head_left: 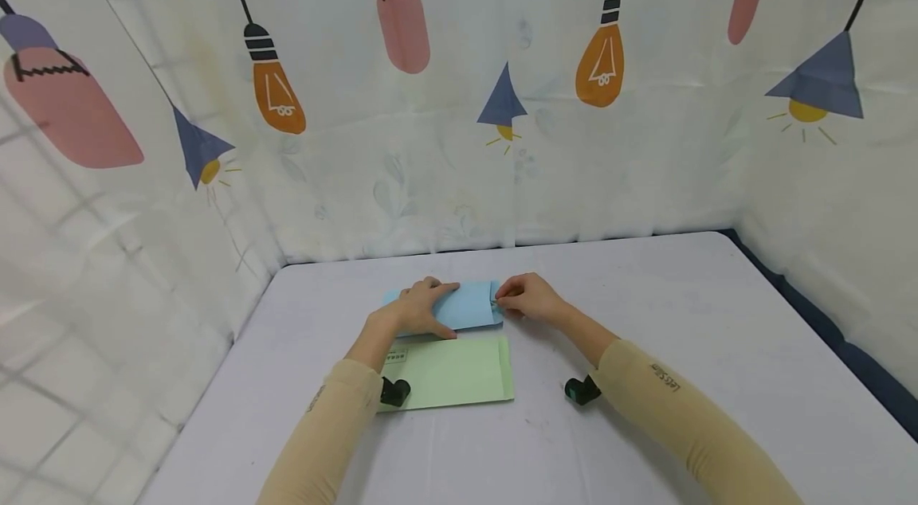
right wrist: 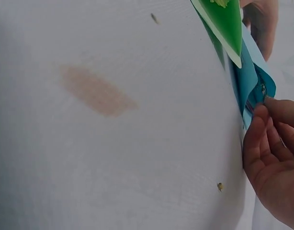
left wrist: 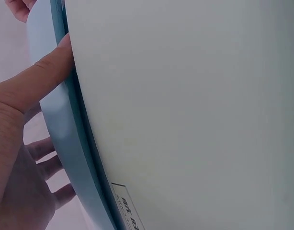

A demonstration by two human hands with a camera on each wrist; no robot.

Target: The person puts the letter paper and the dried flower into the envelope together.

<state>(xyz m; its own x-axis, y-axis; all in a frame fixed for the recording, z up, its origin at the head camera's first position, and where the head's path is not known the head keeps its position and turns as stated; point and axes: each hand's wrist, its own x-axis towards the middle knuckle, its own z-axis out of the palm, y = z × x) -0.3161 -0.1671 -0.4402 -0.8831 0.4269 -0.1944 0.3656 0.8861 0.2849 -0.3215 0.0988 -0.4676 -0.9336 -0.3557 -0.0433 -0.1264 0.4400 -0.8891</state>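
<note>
A light blue paper envelope (head_left: 468, 306) lies across the table with its mouth at the right end. My left hand (head_left: 421, 307) spans its width and grips it, thumb (left wrist: 53, 64) on the near edge and fingers along the far edge. At the bulging mouth, my right hand (head_left: 532, 299) pinches a small thin thing (right wrist: 263, 89) that looks like a dried sprig, mostly hidden by fingertips and paper. Nearer to me is a pale green envelope (head_left: 452, 373) with a small printed box at its left; in the right wrist view something yellowish green (right wrist: 220, 2) shows at its end.
Both envelopes lie on a white-covered table (head_left: 610, 441). Small dried bits (right wrist: 220, 187) are scattered right of the envelopes, near a brownish patch (right wrist: 98, 91). A lamp-patterned curtain (head_left: 445, 178) hangs behind the table. Black wrist cameras (head_left: 582, 390) sit at both cuffs.
</note>
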